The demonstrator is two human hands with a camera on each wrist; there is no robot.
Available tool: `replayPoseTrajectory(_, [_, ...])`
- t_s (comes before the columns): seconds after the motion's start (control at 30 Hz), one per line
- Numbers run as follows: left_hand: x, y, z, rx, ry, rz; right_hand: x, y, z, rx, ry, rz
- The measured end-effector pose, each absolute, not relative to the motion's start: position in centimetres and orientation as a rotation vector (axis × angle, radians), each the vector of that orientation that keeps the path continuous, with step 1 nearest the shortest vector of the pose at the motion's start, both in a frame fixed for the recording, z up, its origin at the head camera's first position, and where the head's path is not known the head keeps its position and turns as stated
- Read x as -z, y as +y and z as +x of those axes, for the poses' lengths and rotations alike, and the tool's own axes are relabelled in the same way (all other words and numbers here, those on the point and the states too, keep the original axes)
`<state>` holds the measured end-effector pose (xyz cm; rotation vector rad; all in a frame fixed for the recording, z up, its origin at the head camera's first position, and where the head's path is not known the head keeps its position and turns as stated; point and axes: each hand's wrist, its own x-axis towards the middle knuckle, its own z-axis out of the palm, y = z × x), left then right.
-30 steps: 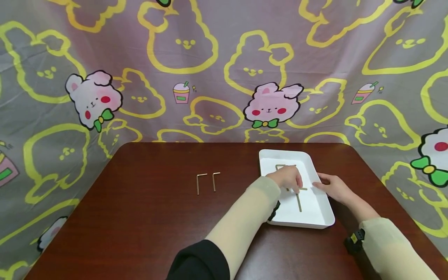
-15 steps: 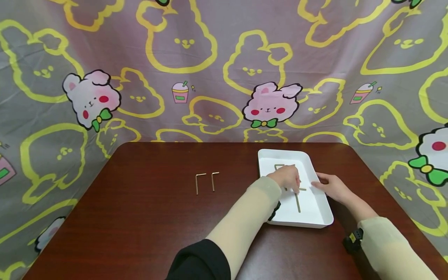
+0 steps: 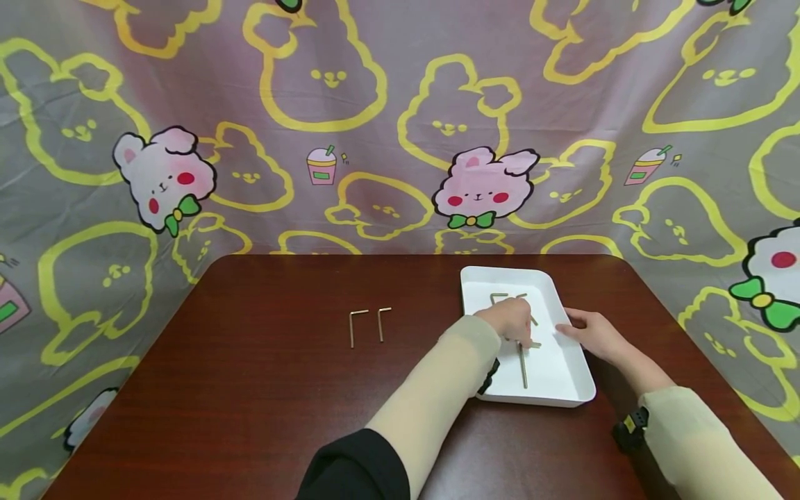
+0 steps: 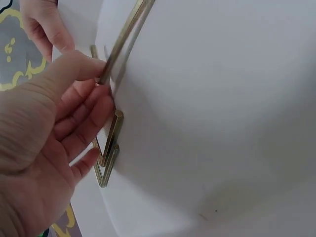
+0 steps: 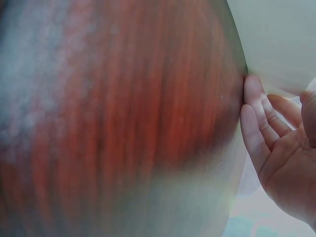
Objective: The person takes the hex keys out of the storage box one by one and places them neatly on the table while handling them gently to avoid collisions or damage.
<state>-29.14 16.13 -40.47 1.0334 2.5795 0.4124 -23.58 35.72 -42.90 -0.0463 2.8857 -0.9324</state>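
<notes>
My left hand [image 3: 514, 321] reaches over the white tray [image 3: 559, 378] and pinches a brass-coloured hex key [image 3: 523, 368] between thumb and fingers. In the left wrist view that hex key [image 4: 122, 42] slants up from the fingertips, close above the tray floor. Two more L-shaped hex keys [image 4: 113, 133] lie beside the curled lower fingers. In the head view, part of another hex key [image 3: 498, 296] shows behind my left hand, which hides the rest. My right hand [image 3: 596, 335] holds the tray's right side, thumb over the rim and fingers against the outer wall [image 5: 281, 39].
Two hex keys [image 3: 353, 330] lie side by side on the dark brown table [image 3: 219, 389], left of the tray. A patterned cloth [image 3: 375, 153] hangs behind the table's far edge.
The pinched hex key has shifted slightly left and toward me inside the tray, and more of the keys behind it shows. The right hand and tray stay nearly still.
</notes>
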Motion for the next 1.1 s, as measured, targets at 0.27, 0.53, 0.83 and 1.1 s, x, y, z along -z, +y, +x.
replayPoseTrajectory(0.27, [39.8, 16.3, -29.1, -0.596, 2.485, 1.091, 42.6, 35.5, -23.6, 0.948, 2.888, -0.075])
replayPoseTrajectory(0.53, [38.3, 16.1, -29.1, -0.722, 2.451, 1.137, 42.5, 35.6, -23.8, 0.899, 2.916, -0.098])
replayPoseTrajectory(0.83, [37.3, 15.4, -29.1, -0.879, 2.425, 1.072, 42.9, 35.8, -23.7, 0.890, 2.938, -0.118])
replayPoseTrajectory(1.1, [36.5, 14.0, -29.2, -0.951, 2.402, 1.110, 42.9, 35.8, -23.7, 0.885, 2.924, -0.097])
